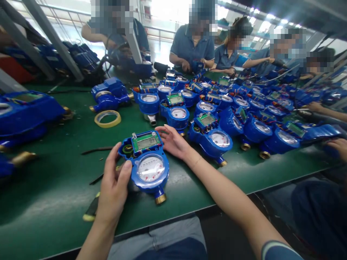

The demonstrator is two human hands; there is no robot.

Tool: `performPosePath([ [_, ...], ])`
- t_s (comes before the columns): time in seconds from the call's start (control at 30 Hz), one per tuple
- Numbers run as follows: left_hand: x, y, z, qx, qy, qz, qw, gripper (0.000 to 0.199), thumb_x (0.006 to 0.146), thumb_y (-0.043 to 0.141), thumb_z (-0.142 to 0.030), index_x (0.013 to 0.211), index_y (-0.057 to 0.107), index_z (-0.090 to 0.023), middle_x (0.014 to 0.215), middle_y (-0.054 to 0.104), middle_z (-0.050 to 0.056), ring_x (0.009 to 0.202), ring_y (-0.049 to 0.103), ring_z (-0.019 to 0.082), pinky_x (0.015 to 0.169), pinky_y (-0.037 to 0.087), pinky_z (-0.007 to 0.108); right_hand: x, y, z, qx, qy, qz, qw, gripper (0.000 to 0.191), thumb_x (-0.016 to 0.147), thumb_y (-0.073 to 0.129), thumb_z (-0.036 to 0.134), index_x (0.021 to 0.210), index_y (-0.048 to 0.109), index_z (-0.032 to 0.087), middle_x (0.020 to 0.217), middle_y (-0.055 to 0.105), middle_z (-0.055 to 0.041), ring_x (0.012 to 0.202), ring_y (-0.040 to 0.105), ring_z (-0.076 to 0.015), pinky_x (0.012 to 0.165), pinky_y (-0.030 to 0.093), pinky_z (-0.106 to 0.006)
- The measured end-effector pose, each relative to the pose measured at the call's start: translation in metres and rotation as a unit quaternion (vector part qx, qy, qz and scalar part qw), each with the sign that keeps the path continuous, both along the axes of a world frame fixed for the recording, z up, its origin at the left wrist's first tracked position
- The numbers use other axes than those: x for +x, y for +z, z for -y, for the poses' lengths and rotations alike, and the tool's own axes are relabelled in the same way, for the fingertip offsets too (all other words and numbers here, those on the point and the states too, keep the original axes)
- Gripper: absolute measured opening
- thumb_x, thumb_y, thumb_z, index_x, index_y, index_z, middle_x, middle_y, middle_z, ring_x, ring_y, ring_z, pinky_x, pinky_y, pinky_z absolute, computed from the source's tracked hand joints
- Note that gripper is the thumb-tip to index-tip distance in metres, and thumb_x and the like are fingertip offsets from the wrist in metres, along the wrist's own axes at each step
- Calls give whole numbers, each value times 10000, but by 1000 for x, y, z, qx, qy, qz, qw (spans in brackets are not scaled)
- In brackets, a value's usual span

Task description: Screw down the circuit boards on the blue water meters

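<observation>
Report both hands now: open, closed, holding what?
Left hand: closed on the blue water meter, holding it.
Right hand: open, holding nothing.

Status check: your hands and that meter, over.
Left hand gripping blue water meter at its side. Right hand open at the meter's top edge, contact unclear. Dark strips on the green mat alongside; more meters just beyond.

Place: factory assembly line | green workbench (48,187) | rows of blue water meters (210,139) | co-workers (192,47)
</observation>
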State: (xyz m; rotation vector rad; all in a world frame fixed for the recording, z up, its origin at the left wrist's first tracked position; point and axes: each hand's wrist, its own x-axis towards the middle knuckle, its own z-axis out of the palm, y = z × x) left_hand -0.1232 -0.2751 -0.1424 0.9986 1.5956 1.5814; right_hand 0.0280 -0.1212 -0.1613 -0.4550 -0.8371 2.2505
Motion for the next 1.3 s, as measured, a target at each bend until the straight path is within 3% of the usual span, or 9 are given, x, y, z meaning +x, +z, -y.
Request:
performPosePath([
  [0.17, 5, 6, -2, -1, 9, 27, 1000, 611, 833, 586, -459, 1389, 412, -273, 1438, 468, 52, 1364, 375, 276, 1140, 306, 446, 0, -3, 4, 26, -9, -8, 1000, 220, 928, 524, 342, 1022, 652, 189, 983, 637, -32, 954, 567, -171, 812, 481, -288],
  [0.33, 2, 4, -4, 9, 2, 19, 1000, 599, 840, 579, -442, 1385, 406, -265, 1473, 417, 48, 1406, 297, 270, 1053, 412, 377, 1, 2, 13, 47, -24, 5, 999, 193, 918, 556, 334, 1044, 644, 217, 1016, 635, -19, 954, 568, -168, 826, 473, -298],
  [0.47, -1, 1, -4, 12, 2, 5, 1000, 534, 838, 588, -422, 1323, 442, -256, 1379, 490, 65, 1371, 351, 265, 883, 499, 289, 7, 11, 27, 72, -23, 12, 997, 244, 892, 606, 313, 1118, 618, 222, 1095, 620, -34, 992, 560, -179, 848, 460, -303],
  [0.6, -2, -5, 0, 15, -12, 19, 1000, 448, 812, 632, -398, 1200, 464, -251, 1288, 521, 67, 1190, 536, 234, 752, 525, 245, 18, 17, 39, 92, 10, 46, 995, 317, 889, 626, 315, 1191, 576, 230, 1147, 607, -46, 955, 583, -176, 828, 467, -290],
  [0.73, -2, -10, 3, 15, -36, 10, 999, 428, 813, 631, -375, 1178, 447, -247, 1195, 561, 64, 1014, 618, 194, 749, 542, 268, 25, 17, 45, 101, 25, 59, 993, 382, 886, 635, 346, 1238, 533, 239, 1228, 560, -62, 1055, 565, -204, 857, 472, -301],
  [1.03, -1, -10, 4, -2, -9, -7, 1000, 438, 795, 633, -366, 1182, 467, -243, 1172, 561, 65, 970, 616, 202, 713, 536, 269, 24, 13, 44, 96, 23, 58, 993, 464, 836, 700, 403, 1238, 532, 245, 1251, 528, -66, 1176, 501, -246, 891, 460, -316],
  [1.3, -4, -11, 5, 4, -17, -29, 999, 436, 811, 616, -366, 1199, 462, -241, 1207, 529, 73, 928, 615, 185, 745, 533, 287, 22, 14, 42, 78, 23, 64, 995, 441, 834, 702, 403, 1215, 547, 243, 1164, 561, -54, 1014, 562, -193, 861, 457, -295],
])
